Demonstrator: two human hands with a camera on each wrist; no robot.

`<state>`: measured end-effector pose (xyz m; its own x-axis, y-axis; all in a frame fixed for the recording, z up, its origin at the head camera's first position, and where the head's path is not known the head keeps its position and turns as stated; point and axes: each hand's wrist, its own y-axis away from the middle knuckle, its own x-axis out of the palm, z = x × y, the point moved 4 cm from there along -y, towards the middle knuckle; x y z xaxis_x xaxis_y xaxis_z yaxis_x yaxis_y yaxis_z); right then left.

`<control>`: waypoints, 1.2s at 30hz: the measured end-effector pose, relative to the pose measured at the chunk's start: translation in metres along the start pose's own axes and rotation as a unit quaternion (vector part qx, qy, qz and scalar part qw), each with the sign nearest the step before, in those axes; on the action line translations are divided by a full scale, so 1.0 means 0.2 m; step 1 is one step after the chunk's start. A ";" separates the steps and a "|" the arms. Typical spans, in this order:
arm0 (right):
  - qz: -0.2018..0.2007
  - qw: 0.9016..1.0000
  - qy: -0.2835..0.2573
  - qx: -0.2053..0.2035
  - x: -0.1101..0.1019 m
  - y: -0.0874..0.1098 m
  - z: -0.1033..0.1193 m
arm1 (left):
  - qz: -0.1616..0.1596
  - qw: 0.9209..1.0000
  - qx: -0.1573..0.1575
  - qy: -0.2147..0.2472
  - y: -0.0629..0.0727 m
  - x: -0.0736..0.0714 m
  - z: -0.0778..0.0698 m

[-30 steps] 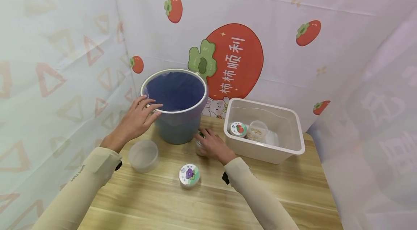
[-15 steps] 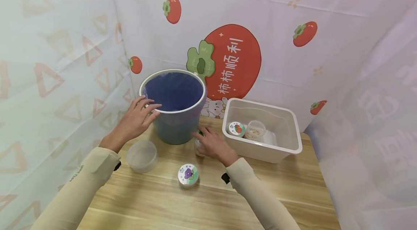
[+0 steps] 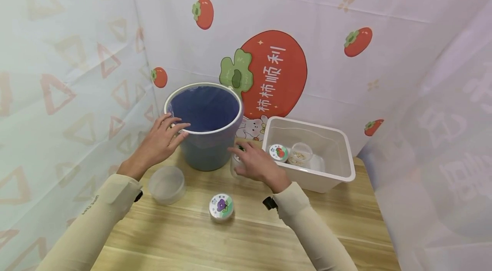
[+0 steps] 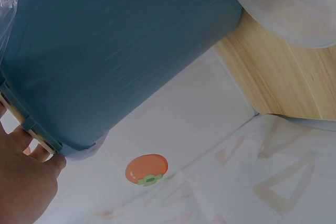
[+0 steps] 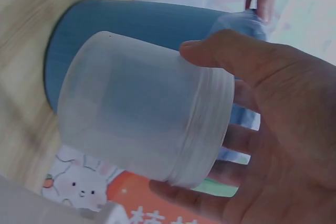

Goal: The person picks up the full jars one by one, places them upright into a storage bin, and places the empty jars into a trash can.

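Observation:
My left hand (image 3: 161,141) rests on the pale rim of the blue bin (image 3: 209,151), its fingers reaching over the opening. In the left wrist view, fingertips lie along that rim. My right hand (image 3: 257,162) grips a translucent plastic jar (image 5: 131,106) near its top, thumb on one side and fingers on the other. The palm mostly hides the jar's top, though a bit of green shows there in the head view. Nearer me stands a short jar with a purple-flower lid (image 3: 221,208). Left of it is a frosted round tub (image 3: 167,185).
Right of the bin, a white plastic basin (image 3: 349,151) holds a jar with a red-fruit lid (image 3: 278,152) and a clear tub (image 3: 300,154) with pale bits inside. The wooden table (image 3: 269,237) meets printed cloth walls at the back and sides.
My right hand has risen a little with the jar, its wrist and forearm shifting right. The left hand stays at the bin's rim, and the other containers keep their places.

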<state>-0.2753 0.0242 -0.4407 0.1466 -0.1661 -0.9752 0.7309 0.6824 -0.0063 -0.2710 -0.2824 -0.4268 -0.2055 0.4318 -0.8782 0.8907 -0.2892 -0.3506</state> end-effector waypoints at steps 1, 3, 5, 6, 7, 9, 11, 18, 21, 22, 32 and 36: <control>0.003 1.000 0.001 0.004 -0.02 0.00 0.00 | -0.001 1.000 0.001 -0.001 0.00 0.00 0.00; 0.005 1.000 -0.001 0.010 -0.05 0.01 0.01 | -0.003 1.000 0.002 -0.001 0.00 0.00 0.00; 0.003 1.000 -0.004 0.010 -0.08 0.01 0.02 | -0.002 1.000 0.001 0.001 0.00 0.00 0.00; 0.004 1.000 -0.004 0.011 -0.09 0.02 0.03 | -0.001 1.000 0.000 0.002 0.00 0.00 0.00; 0.002 1.000 -0.003 0.009 -0.10 0.02 0.03 | 0.000 1.000 -0.002 0.003 0.00 0.00 0.00; -0.002 1.000 -0.001 0.004 -0.14 0.03 0.04 | 0.002 1.000 -0.005 0.005 0.00 0.00 0.00; -0.005 1.000 0.002 0.001 -0.17 0.03 0.05 | 0.006 1.000 -0.008 0.006 0.00 0.00 0.00; -0.014 1.000 0.011 0.009 -0.27 0.06 0.08 | 0.002 1.000 -0.008 0.008 0.00 0.01 0.00; -0.021 1.000 0.014 0.011 -0.31 0.06 0.08 | -0.001 1.000 -0.006 0.010 0.00 0.01 0.01; -0.026 1.000 0.016 0.008 -0.32 0.05 0.08 | -0.001 1.000 -0.006 0.011 0.01 0.01 0.01; -0.064 0.998 0.015 -0.005 -0.47 0.03 0.11 | 0.002 1.000 -0.010 0.015 0.01 0.01 0.00; -0.074 0.997 0.027 0.000 -0.54 0.02 0.12 | -0.001 1.000 -0.008 0.015 0.01 0.01 0.00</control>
<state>-0.2712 0.0280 -0.3309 0.0011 -0.2275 -0.9738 0.7419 0.6531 -0.1517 -0.2692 -0.2824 -0.4291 -0.1958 0.4582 -0.8670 0.8967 -0.2743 -0.3474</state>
